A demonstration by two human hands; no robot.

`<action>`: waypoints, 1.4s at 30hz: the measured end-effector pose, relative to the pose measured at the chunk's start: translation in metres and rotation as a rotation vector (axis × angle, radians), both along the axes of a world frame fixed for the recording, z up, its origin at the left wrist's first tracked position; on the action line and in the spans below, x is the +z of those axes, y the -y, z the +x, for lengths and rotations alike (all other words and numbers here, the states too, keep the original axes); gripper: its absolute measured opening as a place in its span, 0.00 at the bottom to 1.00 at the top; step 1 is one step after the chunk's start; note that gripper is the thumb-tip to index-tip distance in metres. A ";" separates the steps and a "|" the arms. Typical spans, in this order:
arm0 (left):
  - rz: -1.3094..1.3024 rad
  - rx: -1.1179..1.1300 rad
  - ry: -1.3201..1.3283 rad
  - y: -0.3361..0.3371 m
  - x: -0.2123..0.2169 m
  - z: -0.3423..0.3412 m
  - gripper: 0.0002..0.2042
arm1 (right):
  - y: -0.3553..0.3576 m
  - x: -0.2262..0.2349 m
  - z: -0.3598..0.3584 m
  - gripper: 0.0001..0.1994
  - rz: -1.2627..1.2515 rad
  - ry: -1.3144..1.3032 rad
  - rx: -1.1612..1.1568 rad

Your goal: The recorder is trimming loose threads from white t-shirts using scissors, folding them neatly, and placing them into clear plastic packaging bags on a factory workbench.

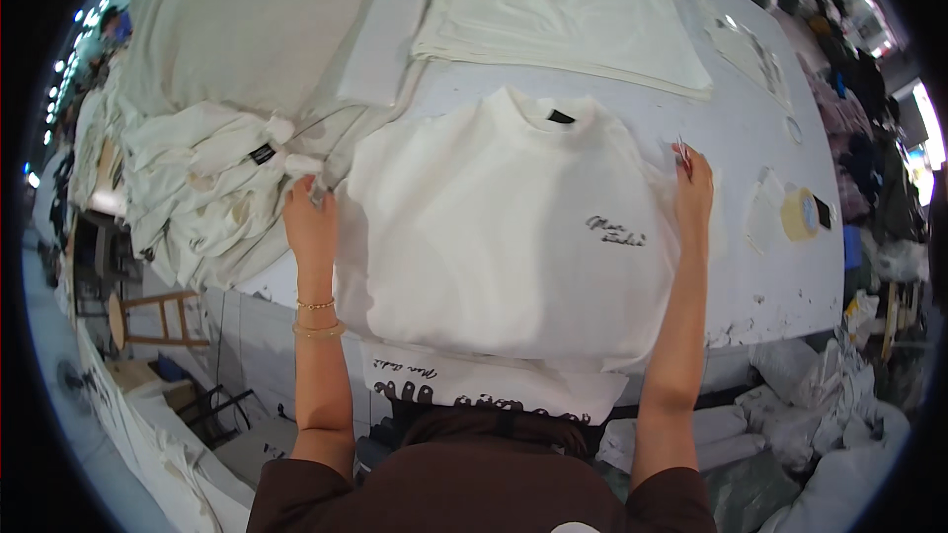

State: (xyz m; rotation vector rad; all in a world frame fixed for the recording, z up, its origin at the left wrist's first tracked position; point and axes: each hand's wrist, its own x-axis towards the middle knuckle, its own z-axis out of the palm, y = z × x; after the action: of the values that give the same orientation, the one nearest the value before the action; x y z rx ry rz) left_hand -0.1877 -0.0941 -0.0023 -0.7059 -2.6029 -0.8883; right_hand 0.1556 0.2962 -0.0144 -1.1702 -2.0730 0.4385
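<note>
A white sweatshirt (494, 237) lies front up on the table before me, its collar pointing away. It has a dark neck label and dark script on the chest. My left hand (312, 217) is at its left edge, fingers curled around something greyish that I cannot make out, beside a crumpled pile of white garments (212, 192). At the sweatshirt's right side, my right hand (695, 183) is closed on small metal thread snips (682, 150), tips pointing away. Another white garment (494, 387) with dark print shows below the sweatshirt, at the near table edge.
Flat white garments (563, 20) are stacked at the back, near a pale smooth block (383, 39). A tape roll (798, 213) sits on the table's (760, 286) right side. A wooden stool (163, 321) stands on the floor at left; wrapped bundles (790, 375) lie at right.
</note>
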 end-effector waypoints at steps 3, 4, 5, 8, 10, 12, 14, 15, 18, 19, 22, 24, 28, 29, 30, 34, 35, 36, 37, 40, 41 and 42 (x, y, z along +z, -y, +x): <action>-0.045 0.031 0.297 0.026 -0.019 -0.003 0.21 | 0.003 -0.013 0.004 0.13 0.065 0.282 0.007; -0.020 0.032 0.409 0.026 -0.012 0.005 0.20 | 0.009 -0.012 0.002 0.12 0.099 0.334 0.001; 0.009 0.032 0.522 0.027 -0.005 0.011 0.20 | 0.015 -0.012 0.000 0.12 0.135 0.385 -0.008; -0.043 -0.049 0.488 0.030 -0.002 0.005 0.20 | 0.012 -0.014 0.017 0.10 0.095 0.489 0.115; 0.097 -0.114 0.517 0.026 -0.003 0.008 0.19 | -0.006 -0.030 0.045 0.10 0.154 0.436 0.025; 0.454 -0.007 0.387 0.021 0.001 0.020 0.17 | -0.030 -0.031 0.083 0.10 0.239 0.308 -0.206; 0.819 0.129 0.344 0.018 0.010 0.043 0.12 | -0.041 -0.019 0.110 0.09 0.338 0.414 -0.440; 0.889 0.157 0.364 0.023 0.010 0.049 0.12 | -0.043 -0.012 0.117 0.09 0.295 0.491 -0.459; 1.005 0.066 0.644 0.032 0.002 0.057 0.14 | -0.059 -0.010 0.144 0.10 0.260 0.667 -0.470; 0.928 0.085 0.871 0.034 0.005 0.061 0.18 | -0.063 -0.011 0.150 0.11 0.260 0.765 -0.459; 0.764 -0.104 1.031 0.042 0.016 0.059 0.31 | -0.050 -0.009 0.130 0.12 0.231 0.900 -0.629; 0.666 -0.207 1.030 0.047 0.032 0.054 0.34 | -0.017 0.022 0.086 0.11 0.255 0.824 -0.751; 0.438 -0.359 1.067 0.060 0.031 0.036 0.36 | 0.030 0.031 0.038 0.15 0.143 0.029 -0.007; 0.431 -0.331 1.075 0.059 0.021 0.028 0.35 | 0.052 0.032 0.009 0.16 0.037 0.021 0.183; 0.431 -0.336 1.076 0.055 0.018 0.026 0.35 | 0.078 0.032 -0.015 0.17 -0.107 -0.031 0.313; 0.344 -0.448 0.614 0.028 0.043 0.041 0.34 | 0.144 0.026 -0.089 0.24 -0.080 0.105 0.532; 0.420 -0.505 0.469 0.025 0.054 0.046 0.34 | 0.151 0.023 -0.098 0.24 0.054 0.182 0.559; 0.348 -0.495 0.386 0.026 0.057 0.040 0.36 | 0.154 0.017 -0.103 0.23 0.021 0.247 0.527; 0.361 -0.469 0.415 0.027 0.047 0.030 0.37 | 0.155 0.009 -0.107 0.23 0.023 0.239 0.539; 0.323 -0.446 0.543 0.037 0.002 0.002 0.37 | 0.155 -0.008 -0.106 0.26 0.113 0.354 0.437; 0.290 -0.472 0.529 0.043 -0.007 -0.004 0.36 | 0.152 -0.008 -0.109 0.26 0.131 0.345 0.451; 0.450 -0.469 0.724 0.040 0.004 0.001 0.36 | 0.151 -0.007 -0.108 0.27 0.146 0.344 0.458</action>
State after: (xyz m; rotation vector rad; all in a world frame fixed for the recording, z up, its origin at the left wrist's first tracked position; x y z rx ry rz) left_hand -0.1863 -0.1341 0.0016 -1.0169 -2.6419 -2.1278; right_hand 0.0476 0.1449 -0.0213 -0.7143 -2.6354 0.3007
